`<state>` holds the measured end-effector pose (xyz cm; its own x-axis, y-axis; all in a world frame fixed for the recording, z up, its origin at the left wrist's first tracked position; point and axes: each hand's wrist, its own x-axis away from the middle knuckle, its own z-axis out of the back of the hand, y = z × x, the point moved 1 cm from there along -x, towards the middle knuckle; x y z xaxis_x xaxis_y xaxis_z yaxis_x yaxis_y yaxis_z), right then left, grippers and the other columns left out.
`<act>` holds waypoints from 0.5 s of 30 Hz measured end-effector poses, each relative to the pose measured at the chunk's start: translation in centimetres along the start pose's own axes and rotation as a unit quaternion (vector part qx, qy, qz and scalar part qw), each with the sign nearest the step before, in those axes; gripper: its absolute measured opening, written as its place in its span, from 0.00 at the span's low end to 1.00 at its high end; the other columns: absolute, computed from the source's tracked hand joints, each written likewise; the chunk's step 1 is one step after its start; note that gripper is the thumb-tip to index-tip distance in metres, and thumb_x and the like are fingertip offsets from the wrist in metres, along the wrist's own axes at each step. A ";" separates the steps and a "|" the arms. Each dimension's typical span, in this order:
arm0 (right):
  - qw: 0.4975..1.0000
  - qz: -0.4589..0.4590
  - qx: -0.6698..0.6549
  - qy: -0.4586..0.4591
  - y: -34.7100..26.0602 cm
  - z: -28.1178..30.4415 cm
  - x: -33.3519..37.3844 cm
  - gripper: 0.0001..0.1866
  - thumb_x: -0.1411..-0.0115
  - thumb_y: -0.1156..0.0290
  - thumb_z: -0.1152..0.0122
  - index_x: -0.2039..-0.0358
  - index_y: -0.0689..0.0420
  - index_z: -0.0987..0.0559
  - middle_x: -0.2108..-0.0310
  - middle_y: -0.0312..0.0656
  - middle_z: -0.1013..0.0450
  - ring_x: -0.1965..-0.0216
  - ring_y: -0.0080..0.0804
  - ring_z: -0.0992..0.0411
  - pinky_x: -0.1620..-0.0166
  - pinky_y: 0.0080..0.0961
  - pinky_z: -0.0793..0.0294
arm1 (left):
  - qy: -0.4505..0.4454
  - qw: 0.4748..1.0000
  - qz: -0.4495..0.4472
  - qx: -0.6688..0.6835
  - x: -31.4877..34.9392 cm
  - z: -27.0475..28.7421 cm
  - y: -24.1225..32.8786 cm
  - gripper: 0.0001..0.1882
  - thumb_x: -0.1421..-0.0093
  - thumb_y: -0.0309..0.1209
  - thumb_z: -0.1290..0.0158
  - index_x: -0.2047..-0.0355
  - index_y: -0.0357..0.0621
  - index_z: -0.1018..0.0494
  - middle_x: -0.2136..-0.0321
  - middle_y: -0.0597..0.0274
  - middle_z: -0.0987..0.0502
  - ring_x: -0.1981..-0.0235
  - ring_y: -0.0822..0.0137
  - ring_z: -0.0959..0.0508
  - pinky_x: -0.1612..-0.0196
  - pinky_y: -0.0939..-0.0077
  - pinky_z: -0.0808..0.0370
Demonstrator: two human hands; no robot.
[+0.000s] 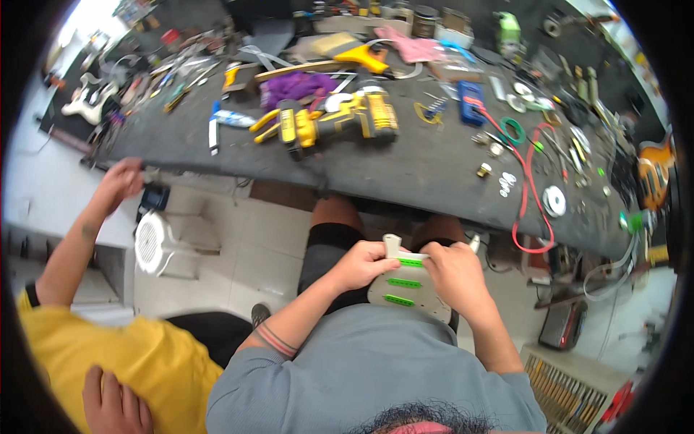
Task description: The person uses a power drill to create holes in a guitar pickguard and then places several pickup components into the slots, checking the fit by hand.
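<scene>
On my lap rests a pale, rounded guitar-body shape with two horns at its far end and three bright green slotted strips across it, like pickups. My left hand grips it beside the left horn, thumb on the face near the farthest strip. My right hand is closed at the far right edge, its fingers bent down near the end of that same strip. Whether the right fingers pinch some small part there is hidden.
A cluttered dark workbench lies ahead, bearing a yellow-black cordless drill, a blue multimeter with red leads and a solder spool. A person in a yellow shirt is at my left, near a white stool.
</scene>
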<state>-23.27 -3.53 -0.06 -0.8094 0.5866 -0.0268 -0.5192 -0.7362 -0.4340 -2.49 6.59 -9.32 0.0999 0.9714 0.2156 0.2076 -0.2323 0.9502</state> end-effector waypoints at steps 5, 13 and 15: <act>0.999 0.036 -0.025 0.032 -1.0 1.1 -0.4 0.03 0.36 0.74 0.38 0.64 0.59 0.20 0.73 0.47 0.19 0.70 0.50 0.22 0.57 0.44 0.28 | 0.006 1.000 0.004 -0.015 0.2 0.4 1.4 0.16 0.28 0.29 0.41 0.43 0.35 0.19 0.53 0.62 0.14 0.51 0.73 0.19 0.44 0.72 0.22; 0.996 0.058 0.019 0.063 -3.0 1.2 -2.9 0.04 0.34 0.73 0.39 0.63 0.59 0.20 0.71 0.48 0.18 0.69 0.49 0.21 0.58 0.43 0.28 | 0.000 0.998 -0.020 -0.055 0.7 3.5 5.5 0.18 0.29 0.29 0.39 0.42 0.34 0.20 0.52 0.61 0.14 0.51 0.73 0.18 0.44 0.72 0.23; 0.995 0.061 0.026 0.074 -3.0 0.7 -3.3 0.04 0.34 0.73 0.40 0.63 0.59 0.20 0.71 0.47 0.18 0.69 0.48 0.21 0.58 0.43 0.28 | 0.020 0.998 -0.013 -0.059 0.7 4.3 5.0 0.17 0.29 0.29 0.38 0.43 0.34 0.19 0.52 0.62 0.14 0.50 0.73 0.18 0.44 0.72 0.23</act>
<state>-19.26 -3.45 2.00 -0.8204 0.5315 -0.2109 -0.4356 -0.8198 -0.3718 2.76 5.92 -5.41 0.0574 0.9789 0.1961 0.0944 -0.2008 0.9751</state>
